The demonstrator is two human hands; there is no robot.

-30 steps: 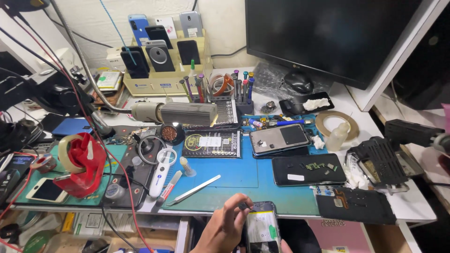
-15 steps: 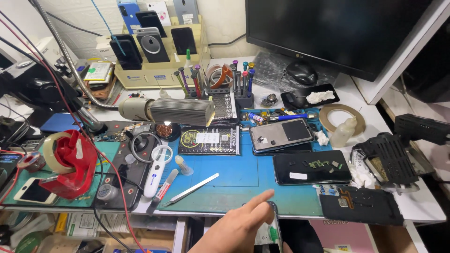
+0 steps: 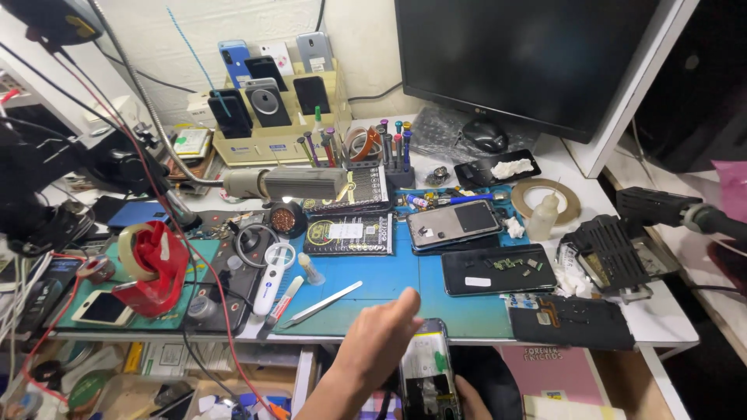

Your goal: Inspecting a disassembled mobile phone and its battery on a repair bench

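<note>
left hand (image 3: 373,350): grip loose, fingers apart, touching opened phone (image 3: 426,372) | right hand (image 3: 471,397): probably clamped under phone, mostly hidden | phone below counter (image 3: 436,284) edge | tweezers (image 3: 323,303) just beyond left grip

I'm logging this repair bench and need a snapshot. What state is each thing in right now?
Left hand: open, fingers extended over the blue mat.
Right hand: mostly hidden, under the opened phone.
Opened phone: back off, insides exposed.
Monitor: screen dark.
Tweezers: lying flat on the mat, untouched.
Dark phone: lying flat, small parts on it.
Red tape dispenser: upright, roll loaded.
</note>
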